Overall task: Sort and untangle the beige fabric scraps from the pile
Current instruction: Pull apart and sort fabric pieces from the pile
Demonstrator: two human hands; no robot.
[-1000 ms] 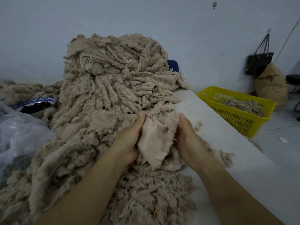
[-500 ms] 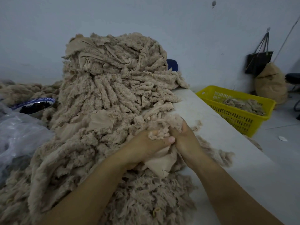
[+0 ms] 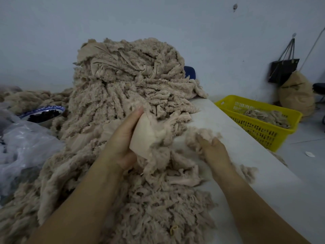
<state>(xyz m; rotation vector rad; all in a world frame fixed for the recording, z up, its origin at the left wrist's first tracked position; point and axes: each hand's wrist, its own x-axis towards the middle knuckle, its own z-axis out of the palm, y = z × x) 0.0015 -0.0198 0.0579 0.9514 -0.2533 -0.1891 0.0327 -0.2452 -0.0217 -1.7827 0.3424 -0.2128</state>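
Here is the pile (image 3: pixel 126 88) of beige fabric scraps, tall and shaggy, heaped on the white table (image 3: pixel 255 173) and spilling down toward the person in a long ragged tongue.

The left hand (image 3: pixel 123 138) is at the front slope of the pile, thumb pointing up, fingers wrapped behind a smooth, pale scrap (image 3: pixel 147 136). That is a firm grasp, and the scrap's fluffy edge hangs down and trails into the pile's near end.

The right hand (image 3: pixel 214 150) sits just to the right of the pile, over bare tabletop, palm down. Its fingers dig into a loose fuzzy tuft (image 3: pixel 202 134) and clutch it (the fingertips are blurred, but the fluff clearly bunches around them). The tuft stands apart from the held scrap, though stray fibres lie between the two.

To the right of the pile, beyond the table edge, stands a yellow basket (image 3: pixel 263 131) with a thin layer of beige scraps inside. Farther right of the pile, a black bag (image 3: pixel 283 69) hangs on the wall above a stuffed tan sack (image 3: pixel 295 95).

On the pile's left side, a blue-patterned bowl (image 3: pixel 42 113) of something dark nestles against the fabric, and a crumpled clear plastic bag (image 3: pixel 26 143) lies just in front of the bowl.
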